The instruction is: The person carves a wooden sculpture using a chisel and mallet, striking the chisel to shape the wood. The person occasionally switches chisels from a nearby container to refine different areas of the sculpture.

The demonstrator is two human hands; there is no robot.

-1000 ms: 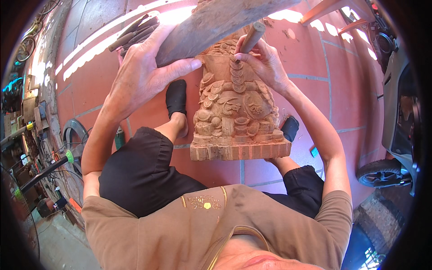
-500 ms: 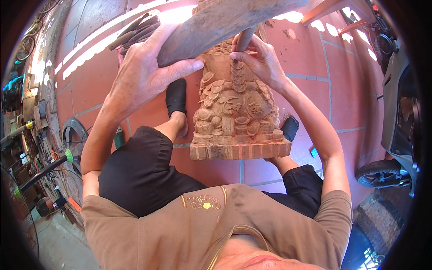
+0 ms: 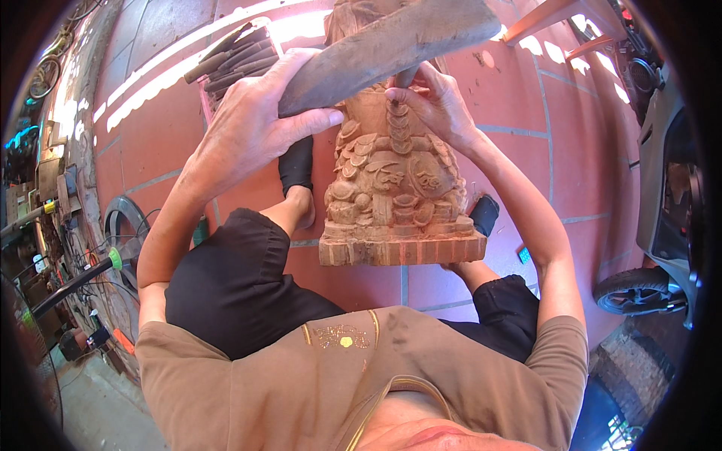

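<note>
A carved wooden statue (image 3: 398, 180) lies between my legs, its squared base (image 3: 402, 252) toward me and its far part running under the bat. My left hand (image 3: 259, 113) is closed round the near end of a flat wooden bat (image 3: 383, 56), which slants across the carving to the upper right. My right hand (image 3: 436, 98), over a column of carved discs, pinches a chisel (image 3: 404, 77) against the wood. Only a short grey-brown length of the chisel shows; the bat covers its top, and its tip is hard to make out.
A bundle of dark rod-like tools (image 3: 237, 60) lies at the far left. My feet flank the statue on the red tiled floor (image 3: 511, 158). A motorbike (image 3: 665, 248) stands at the right, below a wooden stool leg (image 3: 526, 26). Cables and tools crowd the left edge.
The bat has come down toward the chisel and nearer to me, and my left hand has shifted slightly right with it. My right hand stays nearly in place on the chisel.
</note>
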